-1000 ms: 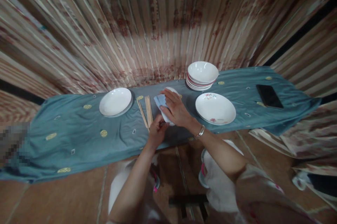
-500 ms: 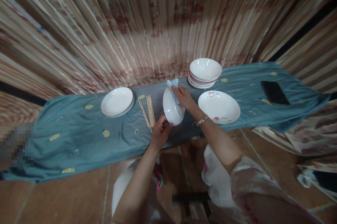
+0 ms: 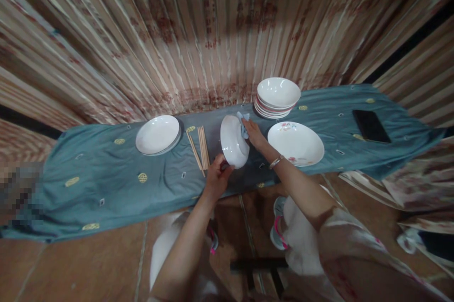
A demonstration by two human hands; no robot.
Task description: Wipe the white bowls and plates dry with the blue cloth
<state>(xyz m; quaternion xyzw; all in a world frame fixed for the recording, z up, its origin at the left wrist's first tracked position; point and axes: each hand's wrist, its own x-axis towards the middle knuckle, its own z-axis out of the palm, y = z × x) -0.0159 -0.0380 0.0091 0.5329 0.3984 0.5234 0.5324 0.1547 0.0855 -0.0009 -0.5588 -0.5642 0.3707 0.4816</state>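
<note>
A white bowl [image 3: 234, 143] is held on its side above the table, its outer base turned toward the right. My left hand [image 3: 218, 176] grips the bowl's lower rim, fingers closed on it. In my right hand [image 3: 254, 134] is a bunched light-blue cloth [image 3: 243, 125], pressed against the bowl's outside near its foot. Just left of the bowl lie several wooden chopsticks [image 3: 203, 146]. An oval white plate [image 3: 296, 143] with painted flowers rests right of my right hand. Behind it stands a stack of white bowls [image 3: 278, 94], some with red bands.
A stack of white plates [image 3: 158, 134] sits on the left part of the table. Toward the right end lies a black phone [image 3: 371, 125]. A teal patterned cloth [image 3: 117, 179] covers the narrow table, with a pleated curtain [image 3: 220, 32] behind it.
My right hand and the cloth have shifted from the bowl's upper rim down and right along its outer side. The left hand keeps its grip on the bowl.
</note>
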